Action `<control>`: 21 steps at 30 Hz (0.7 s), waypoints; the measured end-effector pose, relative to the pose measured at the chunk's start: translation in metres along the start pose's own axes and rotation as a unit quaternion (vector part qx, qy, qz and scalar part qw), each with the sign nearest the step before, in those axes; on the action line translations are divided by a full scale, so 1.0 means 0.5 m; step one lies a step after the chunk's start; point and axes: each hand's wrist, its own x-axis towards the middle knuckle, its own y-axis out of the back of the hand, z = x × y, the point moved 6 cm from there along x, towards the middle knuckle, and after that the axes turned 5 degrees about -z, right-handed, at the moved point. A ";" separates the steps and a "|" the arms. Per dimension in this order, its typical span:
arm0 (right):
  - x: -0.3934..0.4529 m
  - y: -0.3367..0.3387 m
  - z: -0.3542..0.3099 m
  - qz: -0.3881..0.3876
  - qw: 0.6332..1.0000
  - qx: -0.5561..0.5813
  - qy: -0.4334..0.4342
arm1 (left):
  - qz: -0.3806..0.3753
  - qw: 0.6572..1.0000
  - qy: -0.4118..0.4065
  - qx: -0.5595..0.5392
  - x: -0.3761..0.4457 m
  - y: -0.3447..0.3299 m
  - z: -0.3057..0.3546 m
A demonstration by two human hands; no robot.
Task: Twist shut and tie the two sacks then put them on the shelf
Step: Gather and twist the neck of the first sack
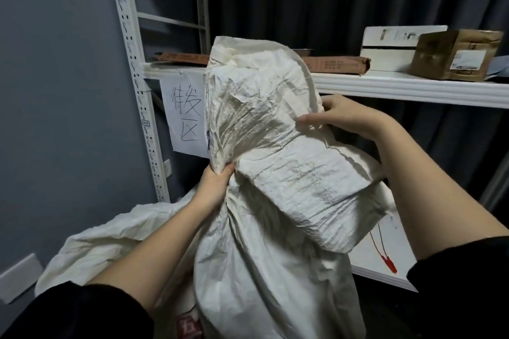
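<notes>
A person stands before a white metal shelving unit and works on a crumpled white woven plastic sack held up in front of it. The left hand grips a bunched fold of the sack's neck, its fingers curled into the fabric at the left side. The right hand pinches the sack's loose upper flap near its right edge, thumb lying on the fabric and fingers tucked behind it. The flap rises above both hands and hides part of the upper shelf board. A 2nd white woven sack lies slumped low at the left, behind the left forearm. On the lower white shelf board to the right lie thin red tie cords with red tags. The upper board carries a flat brown cardboard box, a white box and a worn brown carton. A white paper sign with handwritten characters hangs from the shelf edge, partly covered by the sack.
</notes>
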 end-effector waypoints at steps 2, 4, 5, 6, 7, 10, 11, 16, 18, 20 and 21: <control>-0.001 0.000 0.002 -0.017 0.999 -0.015 -0.024 | -0.004 1.000 0.006 -0.008 -0.002 0.001 -0.004; 0.001 0.006 0.000 -0.011 0.999 -0.007 -0.048 | -0.011 0.998 0.028 -0.049 -0.009 -0.003 -0.014; 0.004 0.015 -0.003 0.014 0.998 0.003 -0.057 | -0.017 0.997 0.036 -0.067 -0.014 -0.007 -0.017; 0.008 0.024 -0.008 0.046 0.997 0.009 -0.059 | -0.029 0.996 0.039 -0.076 -0.020 -0.015 -0.017; 0.013 0.032 -0.018 0.077 0.996 0.001 -0.049 | -0.052 0.995 0.036 -0.078 -0.025 -0.028 -0.017; 0.025 0.044 -0.071 0.147 0.988 -0.034 0.036 | -0.109 0.992 0.021 -0.065 -0.038 -0.072 -0.007; 0.023 0.048 -0.091 0.168 0.983 -0.033 0.067 | -0.114 0.992 0.019 -0.041 -0.036 -0.080 -0.010; 0.017 0.049 -0.169 0.192 0.960 -0.012 0.202 | -0.102 0.994 0.020 0.035 -0.040 -0.104 0.000; 0.014 0.028 -0.194 0.179 0.952 -0.005 0.247 | -0.118 0.989 0.013 0.084 -0.044 -0.122 0.005; 0.013 0.014 -0.205 0.188 0.944 0.031 0.268 | -0.123 0.985 0.012 0.117 -0.045 -0.129 0.002; 0.013 0.012 -0.202 0.200 0.942 0.047 0.266 | -0.120 0.985 0.017 0.120 -0.041 -0.127 -0.009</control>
